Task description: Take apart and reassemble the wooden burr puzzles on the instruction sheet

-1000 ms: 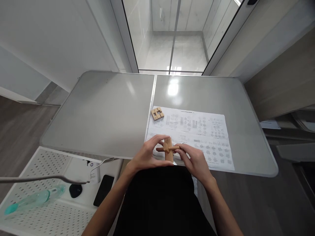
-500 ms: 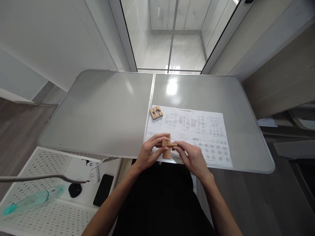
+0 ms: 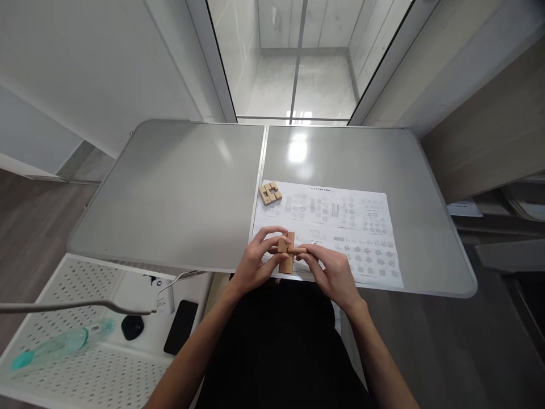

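Observation:
Near the front edge of the table, over a printed sheet (image 3: 366, 233), both hands are closed on brown wooden puzzle pieces. My left hand (image 3: 260, 258) pinches a flat wooden puzzle piece (image 3: 286, 264) that stands lengthwise away from me, with a small block across its middle. From the right, my right hand (image 3: 327, 266) grips the end of a thin wooden puzzle stick (image 3: 298, 250) that meets the other pieces at their centre. Fingers hide part of the joint. At the sheet's upper left corner lies a lighter group of notched wooden blocks (image 3: 270, 193).
A grey folding table (image 3: 191, 193) spans the view. Below its left side, a white perforated surface (image 3: 85, 278) bears a plastic bottle (image 3: 63, 343), a black round object (image 3: 132, 327), a black phone (image 3: 181, 327) and a cable. Glass doors stand behind the table.
The flat piece has turned slightly in my left hand and shows more of its face. My right hand keeps its grip on the stick. The camera view has shifted a little.

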A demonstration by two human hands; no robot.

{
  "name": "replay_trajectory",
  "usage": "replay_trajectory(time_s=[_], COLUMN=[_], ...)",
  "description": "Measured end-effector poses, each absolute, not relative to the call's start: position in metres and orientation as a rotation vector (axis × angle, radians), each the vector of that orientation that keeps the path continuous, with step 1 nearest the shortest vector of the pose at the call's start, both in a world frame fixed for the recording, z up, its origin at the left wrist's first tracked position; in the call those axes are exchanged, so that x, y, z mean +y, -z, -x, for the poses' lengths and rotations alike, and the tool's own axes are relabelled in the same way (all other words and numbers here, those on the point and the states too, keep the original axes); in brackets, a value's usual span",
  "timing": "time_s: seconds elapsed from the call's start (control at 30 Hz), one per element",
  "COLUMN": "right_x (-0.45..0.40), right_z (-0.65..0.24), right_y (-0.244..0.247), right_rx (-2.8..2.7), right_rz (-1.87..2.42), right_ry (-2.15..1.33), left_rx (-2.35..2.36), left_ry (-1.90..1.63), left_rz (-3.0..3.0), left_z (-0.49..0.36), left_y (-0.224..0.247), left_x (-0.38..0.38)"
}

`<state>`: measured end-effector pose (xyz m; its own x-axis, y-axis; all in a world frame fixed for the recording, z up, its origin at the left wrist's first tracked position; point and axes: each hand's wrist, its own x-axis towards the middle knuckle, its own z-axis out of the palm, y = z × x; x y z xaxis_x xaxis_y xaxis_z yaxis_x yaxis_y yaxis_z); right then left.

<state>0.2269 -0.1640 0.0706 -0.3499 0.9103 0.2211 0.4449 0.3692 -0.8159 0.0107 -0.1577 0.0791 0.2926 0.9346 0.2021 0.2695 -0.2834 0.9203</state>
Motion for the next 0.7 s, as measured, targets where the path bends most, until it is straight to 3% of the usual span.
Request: replay_trajectory(time_s=[0.7], right_x=[-0.1613], right_z=[-0.2286], right_y=[-0.072], right_rx=[-2.045], right_rz=[1.133], right_ry=[-0.702], left_rx=[1.117], left_ry=[-1.081], left_rz=[-1.648], left_z=[-0.0115], left_y=[-0.0787], left_x=[-0.1616])
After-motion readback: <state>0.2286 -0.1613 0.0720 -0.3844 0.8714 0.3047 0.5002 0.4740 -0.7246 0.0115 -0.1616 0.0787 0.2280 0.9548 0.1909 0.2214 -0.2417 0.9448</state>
